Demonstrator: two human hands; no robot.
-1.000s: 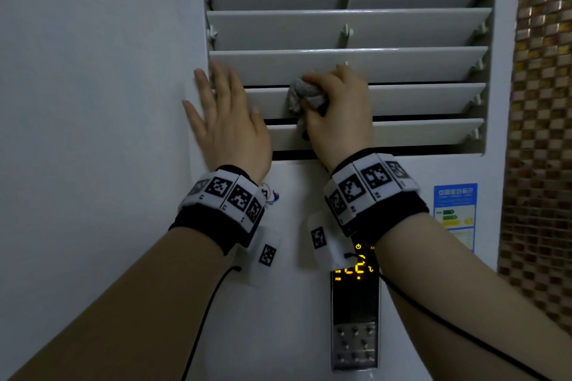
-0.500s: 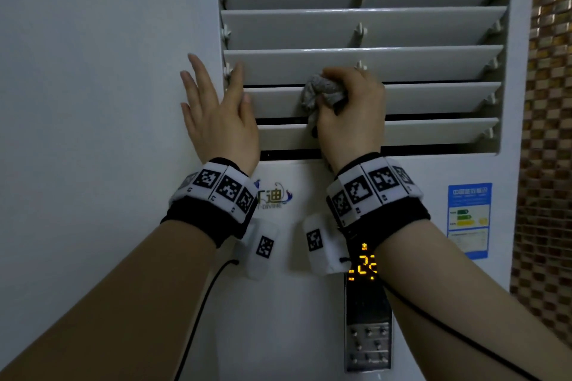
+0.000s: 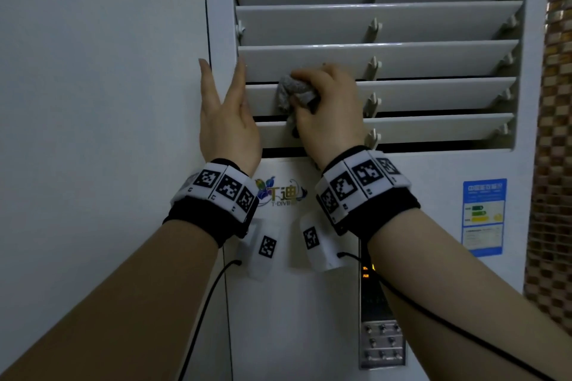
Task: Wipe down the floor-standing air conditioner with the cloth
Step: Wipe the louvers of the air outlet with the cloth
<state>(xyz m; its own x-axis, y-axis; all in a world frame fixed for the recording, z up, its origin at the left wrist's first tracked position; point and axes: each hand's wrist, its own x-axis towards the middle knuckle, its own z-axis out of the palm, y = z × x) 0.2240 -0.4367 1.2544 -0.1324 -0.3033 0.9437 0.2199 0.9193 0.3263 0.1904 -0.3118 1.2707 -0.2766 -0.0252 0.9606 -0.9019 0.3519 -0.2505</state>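
Note:
The white floor-standing air conditioner (image 3: 433, 210) fills the view, its vent of several horizontal louvre slats (image 3: 433, 60) at the top. My right hand (image 3: 331, 111) grips a bunched grey cloth (image 3: 294, 93) and presses it against the left part of the fourth slat from the top. My left hand (image 3: 226, 120) lies with straight fingers on the unit's left front edge, beside the vent, its fingertips reaching the third slat's height.
A pale wall (image 3: 93, 102) runs along the left of the unit. A brown mosaic-tiled wall (image 3: 554, 164) stands on the right. A control panel with lit digits and buttons (image 3: 382, 318) sits low on the unit, a blue energy label (image 3: 483, 216) at right.
The view has shifted left, so the unit sits further right in frame. My left hand has turned more edge-on along the unit's left edge. My right hand keeps the cloth at the left of the slats.

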